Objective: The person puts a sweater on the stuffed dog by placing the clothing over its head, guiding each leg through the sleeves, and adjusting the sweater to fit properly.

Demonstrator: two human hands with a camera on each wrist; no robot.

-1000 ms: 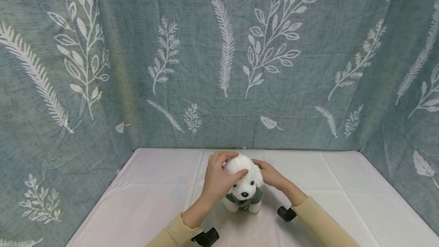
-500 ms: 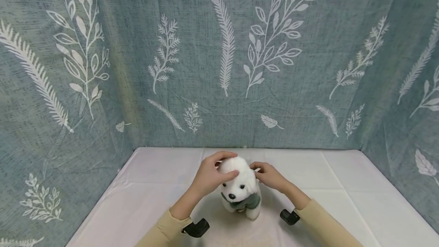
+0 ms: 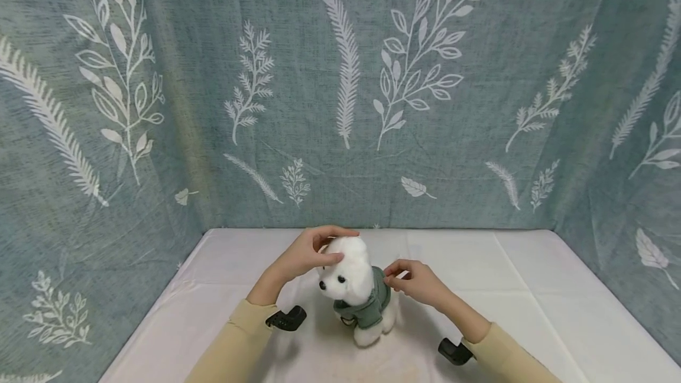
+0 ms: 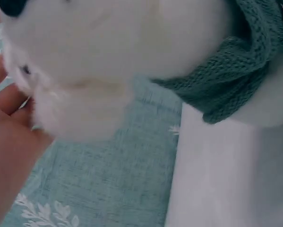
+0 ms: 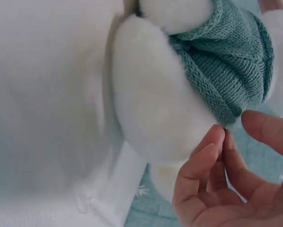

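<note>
Hands on the white plush dog [image 3: 351, 279] in green knitted sweater [image 3: 372, 305]: your left hand [image 3: 303, 256] cups its head, right hand [image 3: 417, 281] pinches sweater hem

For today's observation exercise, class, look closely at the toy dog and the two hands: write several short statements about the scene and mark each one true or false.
1. The plush dog stands upright on the white tablecloth. True.
2. The dog wears a red sweater. False: its knitted sweater is green.
3. The left hand holds the dog's head. True.
4. The right hand rests flat on the table, far from the toy. False: its fingertips are at the sweater's edge on the dog's back.
5. The backdrop is a plain white wall. False: it is a blue-green curtain printed with white leaves.
</note>
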